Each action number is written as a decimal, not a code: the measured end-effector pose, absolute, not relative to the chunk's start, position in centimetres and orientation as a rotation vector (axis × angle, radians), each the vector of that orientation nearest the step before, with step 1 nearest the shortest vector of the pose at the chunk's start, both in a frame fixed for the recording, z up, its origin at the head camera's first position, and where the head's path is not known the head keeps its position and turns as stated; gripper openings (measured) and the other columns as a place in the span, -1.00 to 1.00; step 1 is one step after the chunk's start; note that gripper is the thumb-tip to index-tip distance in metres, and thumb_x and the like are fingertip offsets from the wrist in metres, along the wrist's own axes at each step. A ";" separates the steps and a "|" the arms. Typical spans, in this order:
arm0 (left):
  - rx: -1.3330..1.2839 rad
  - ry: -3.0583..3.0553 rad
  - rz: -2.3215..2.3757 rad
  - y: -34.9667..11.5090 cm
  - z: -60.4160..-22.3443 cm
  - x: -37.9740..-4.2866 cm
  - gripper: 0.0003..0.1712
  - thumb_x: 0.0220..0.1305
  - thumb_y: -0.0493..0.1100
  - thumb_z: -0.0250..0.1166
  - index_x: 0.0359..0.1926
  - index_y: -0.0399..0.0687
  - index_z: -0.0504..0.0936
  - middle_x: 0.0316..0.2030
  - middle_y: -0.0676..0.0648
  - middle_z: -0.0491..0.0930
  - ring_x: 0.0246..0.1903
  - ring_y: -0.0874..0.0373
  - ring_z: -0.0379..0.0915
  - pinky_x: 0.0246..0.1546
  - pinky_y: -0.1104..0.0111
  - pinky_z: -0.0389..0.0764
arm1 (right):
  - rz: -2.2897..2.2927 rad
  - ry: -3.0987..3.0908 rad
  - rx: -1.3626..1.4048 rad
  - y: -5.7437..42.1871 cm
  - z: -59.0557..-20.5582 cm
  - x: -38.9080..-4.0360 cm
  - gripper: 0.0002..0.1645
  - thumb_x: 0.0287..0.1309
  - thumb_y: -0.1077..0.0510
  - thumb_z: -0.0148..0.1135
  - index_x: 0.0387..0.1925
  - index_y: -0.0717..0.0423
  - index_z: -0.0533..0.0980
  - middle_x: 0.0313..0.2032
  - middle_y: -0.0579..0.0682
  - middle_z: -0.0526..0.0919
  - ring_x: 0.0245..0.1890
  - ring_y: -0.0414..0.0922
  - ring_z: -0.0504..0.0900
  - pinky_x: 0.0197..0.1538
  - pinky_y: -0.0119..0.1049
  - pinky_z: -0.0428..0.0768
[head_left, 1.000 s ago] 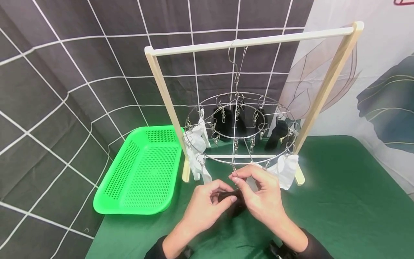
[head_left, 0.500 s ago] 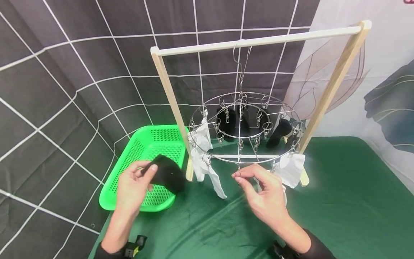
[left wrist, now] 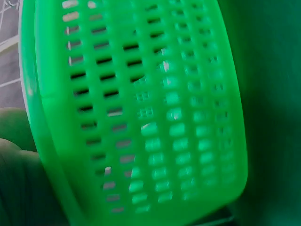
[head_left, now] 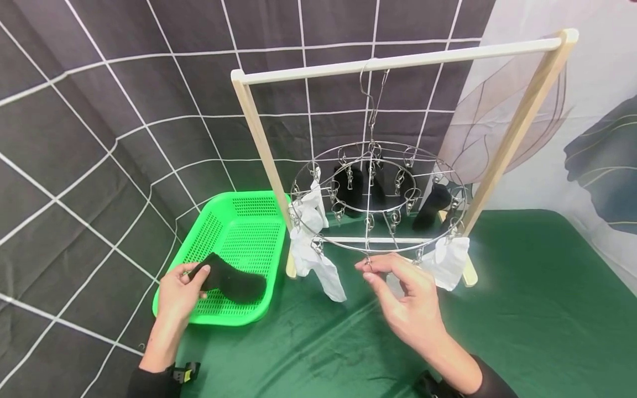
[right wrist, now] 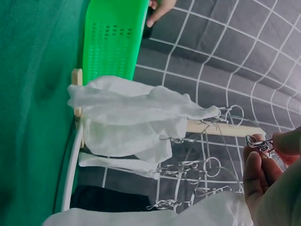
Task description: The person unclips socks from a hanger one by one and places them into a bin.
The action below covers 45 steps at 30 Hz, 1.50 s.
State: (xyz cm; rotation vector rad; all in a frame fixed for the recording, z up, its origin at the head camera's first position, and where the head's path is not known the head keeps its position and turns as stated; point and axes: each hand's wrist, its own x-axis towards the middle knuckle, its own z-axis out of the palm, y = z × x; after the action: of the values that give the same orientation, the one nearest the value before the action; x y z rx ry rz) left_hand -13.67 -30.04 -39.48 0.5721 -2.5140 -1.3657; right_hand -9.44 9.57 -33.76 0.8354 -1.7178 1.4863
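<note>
Over the green basket [head_left: 229, 319], my left hand [head_left: 174, 296] pinches one end of a black sock [head_left: 241, 284], whose other end reaches into the basket. My right hand [head_left: 410, 296] stays at the front of the round metal clip hanger [head_left: 343, 244], its thumb and fingers pinching a small metal clip [right wrist: 258, 143] that holds no sock. White socks [head_left: 325, 276] hang from the hanger's left and right front, and black socks [head_left: 432, 207] from its back and right. In the left wrist view the basket wall hides most of the left hand and all of the sock.
A wooden stand with a white crossbar [head_left: 318, 72] carries the hanger; its left post [head_left: 261, 141] rises right beside the basket. The green tablecloth [head_left: 537, 309] spreads under everything. Behind hangs a dark grid-patterned cloth [head_left: 199, 27].
My left hand has moved away from the hanger to the left, bringing the black sock over the basket and lowering it. The right hand has kept its place at the front clip.
</note>
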 end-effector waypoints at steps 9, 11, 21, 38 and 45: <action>0.501 -2.567 -0.742 -30.9 -39.7 -13.0 -0.69 0.21 -0.05 0.28 -0.15 -0.21 0.61 -0.28 -0.37 0.71 -0.42 -0.15 0.63 -0.42 0.02 0.51 | 1.334 -1.784 0.818 9.7 -33.3 -9.3 -0.68 -0.26 0.57 0.34 -0.40 0.22 0.65 -0.41 0.14 0.76 -0.35 -0.04 0.70 -0.06 -0.56 0.53; 0.458 -2.512 -0.641 -30.5 -39.7 -12.8 -0.74 0.20 -0.13 0.29 -0.19 -0.24 0.62 -0.30 -0.35 0.71 -0.33 -0.19 0.61 -0.31 -0.07 0.48 | 1.312 -1.800 0.818 9.8 -33.2 -9.2 -0.68 -0.25 0.56 0.34 -0.38 0.21 0.65 -0.41 0.13 0.76 -0.34 -0.04 0.70 -0.06 -0.55 0.53; -0.346 -2.092 -0.599 -20.0 -33.2 -12.5 -0.78 0.05 -0.30 0.36 -0.21 -0.24 0.69 -0.24 -0.20 0.71 -0.53 0.01 0.55 -0.67 0.14 0.54 | 1.262 -1.817 0.837 9.6 -33.0 -9.0 -0.67 -0.21 0.56 0.30 -0.33 0.25 0.66 -0.37 0.13 0.76 -0.29 -0.02 0.69 -0.02 -0.51 0.53; -0.986 -1.965 -0.580 -8.4 -30.0 -12.0 -0.88 0.07 -0.37 0.35 -0.32 -0.16 0.71 -0.34 -0.04 0.65 -0.24 0.10 0.50 -0.25 0.30 0.68 | 1.206 -1.906 0.850 9.5 -34.9 -9.3 -0.66 -0.14 0.40 0.38 -0.21 0.18 0.65 -0.28 0.04 0.75 -0.34 -0.15 0.62 -0.22 -0.43 0.55; -0.978 -1.981 -0.560 -8.6 -30.3 -12.5 -0.88 0.11 -0.34 0.35 -0.29 -0.13 0.71 -0.33 -0.02 0.65 -0.26 0.11 0.49 -0.32 0.31 0.65 | 1.118 -1.929 0.845 9.7 -34.8 -9.2 -0.62 -0.15 0.36 0.39 -0.17 0.17 0.65 -0.28 0.03 0.75 -0.31 -0.17 0.63 -0.22 -0.32 0.57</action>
State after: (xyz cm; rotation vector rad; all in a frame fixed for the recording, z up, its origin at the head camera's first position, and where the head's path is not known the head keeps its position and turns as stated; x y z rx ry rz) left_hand -12.46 -8.55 -30.32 -0.9782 -1.9811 -0.5601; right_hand -9.15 9.75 -34.81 0.8453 -1.9294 1.1184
